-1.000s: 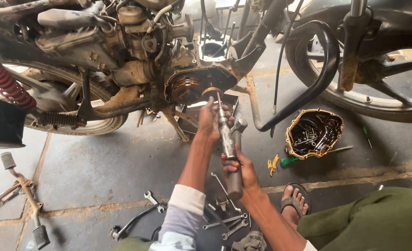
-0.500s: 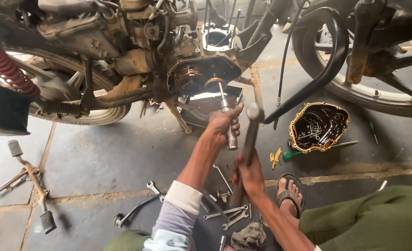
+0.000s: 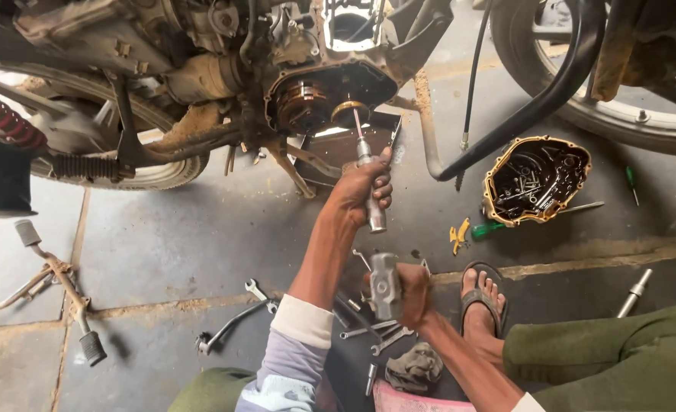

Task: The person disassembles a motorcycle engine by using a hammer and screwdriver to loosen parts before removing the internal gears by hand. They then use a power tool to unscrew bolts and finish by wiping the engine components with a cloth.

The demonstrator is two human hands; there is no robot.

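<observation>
My left hand (image 3: 362,189) grips a metal impact driver (image 3: 370,183), its thin tip pointing up at the open engine side (image 3: 319,99) of a motorcycle. My right hand (image 3: 412,291) holds a hammer (image 3: 384,284) by its handle, the steel head drawn back below the driver's rear end, not touching it. Both arms reach forward over the stone floor. My sandalled foot (image 3: 481,294) rests just right of the hammer.
A removed engine cover (image 3: 534,178) holding bolts lies at right beside a green-handled screwdriver (image 3: 487,228). Spanners (image 3: 368,329) and a rag (image 3: 414,368) lie under my arms. A kick lever (image 3: 56,284) lies at left, a metal shaft (image 3: 632,293) at right. Wheels stand left and right.
The hammer has swung down and back from beside the driver to below it. My left hand stays on the driver at the engine. The view has moved closer.
</observation>
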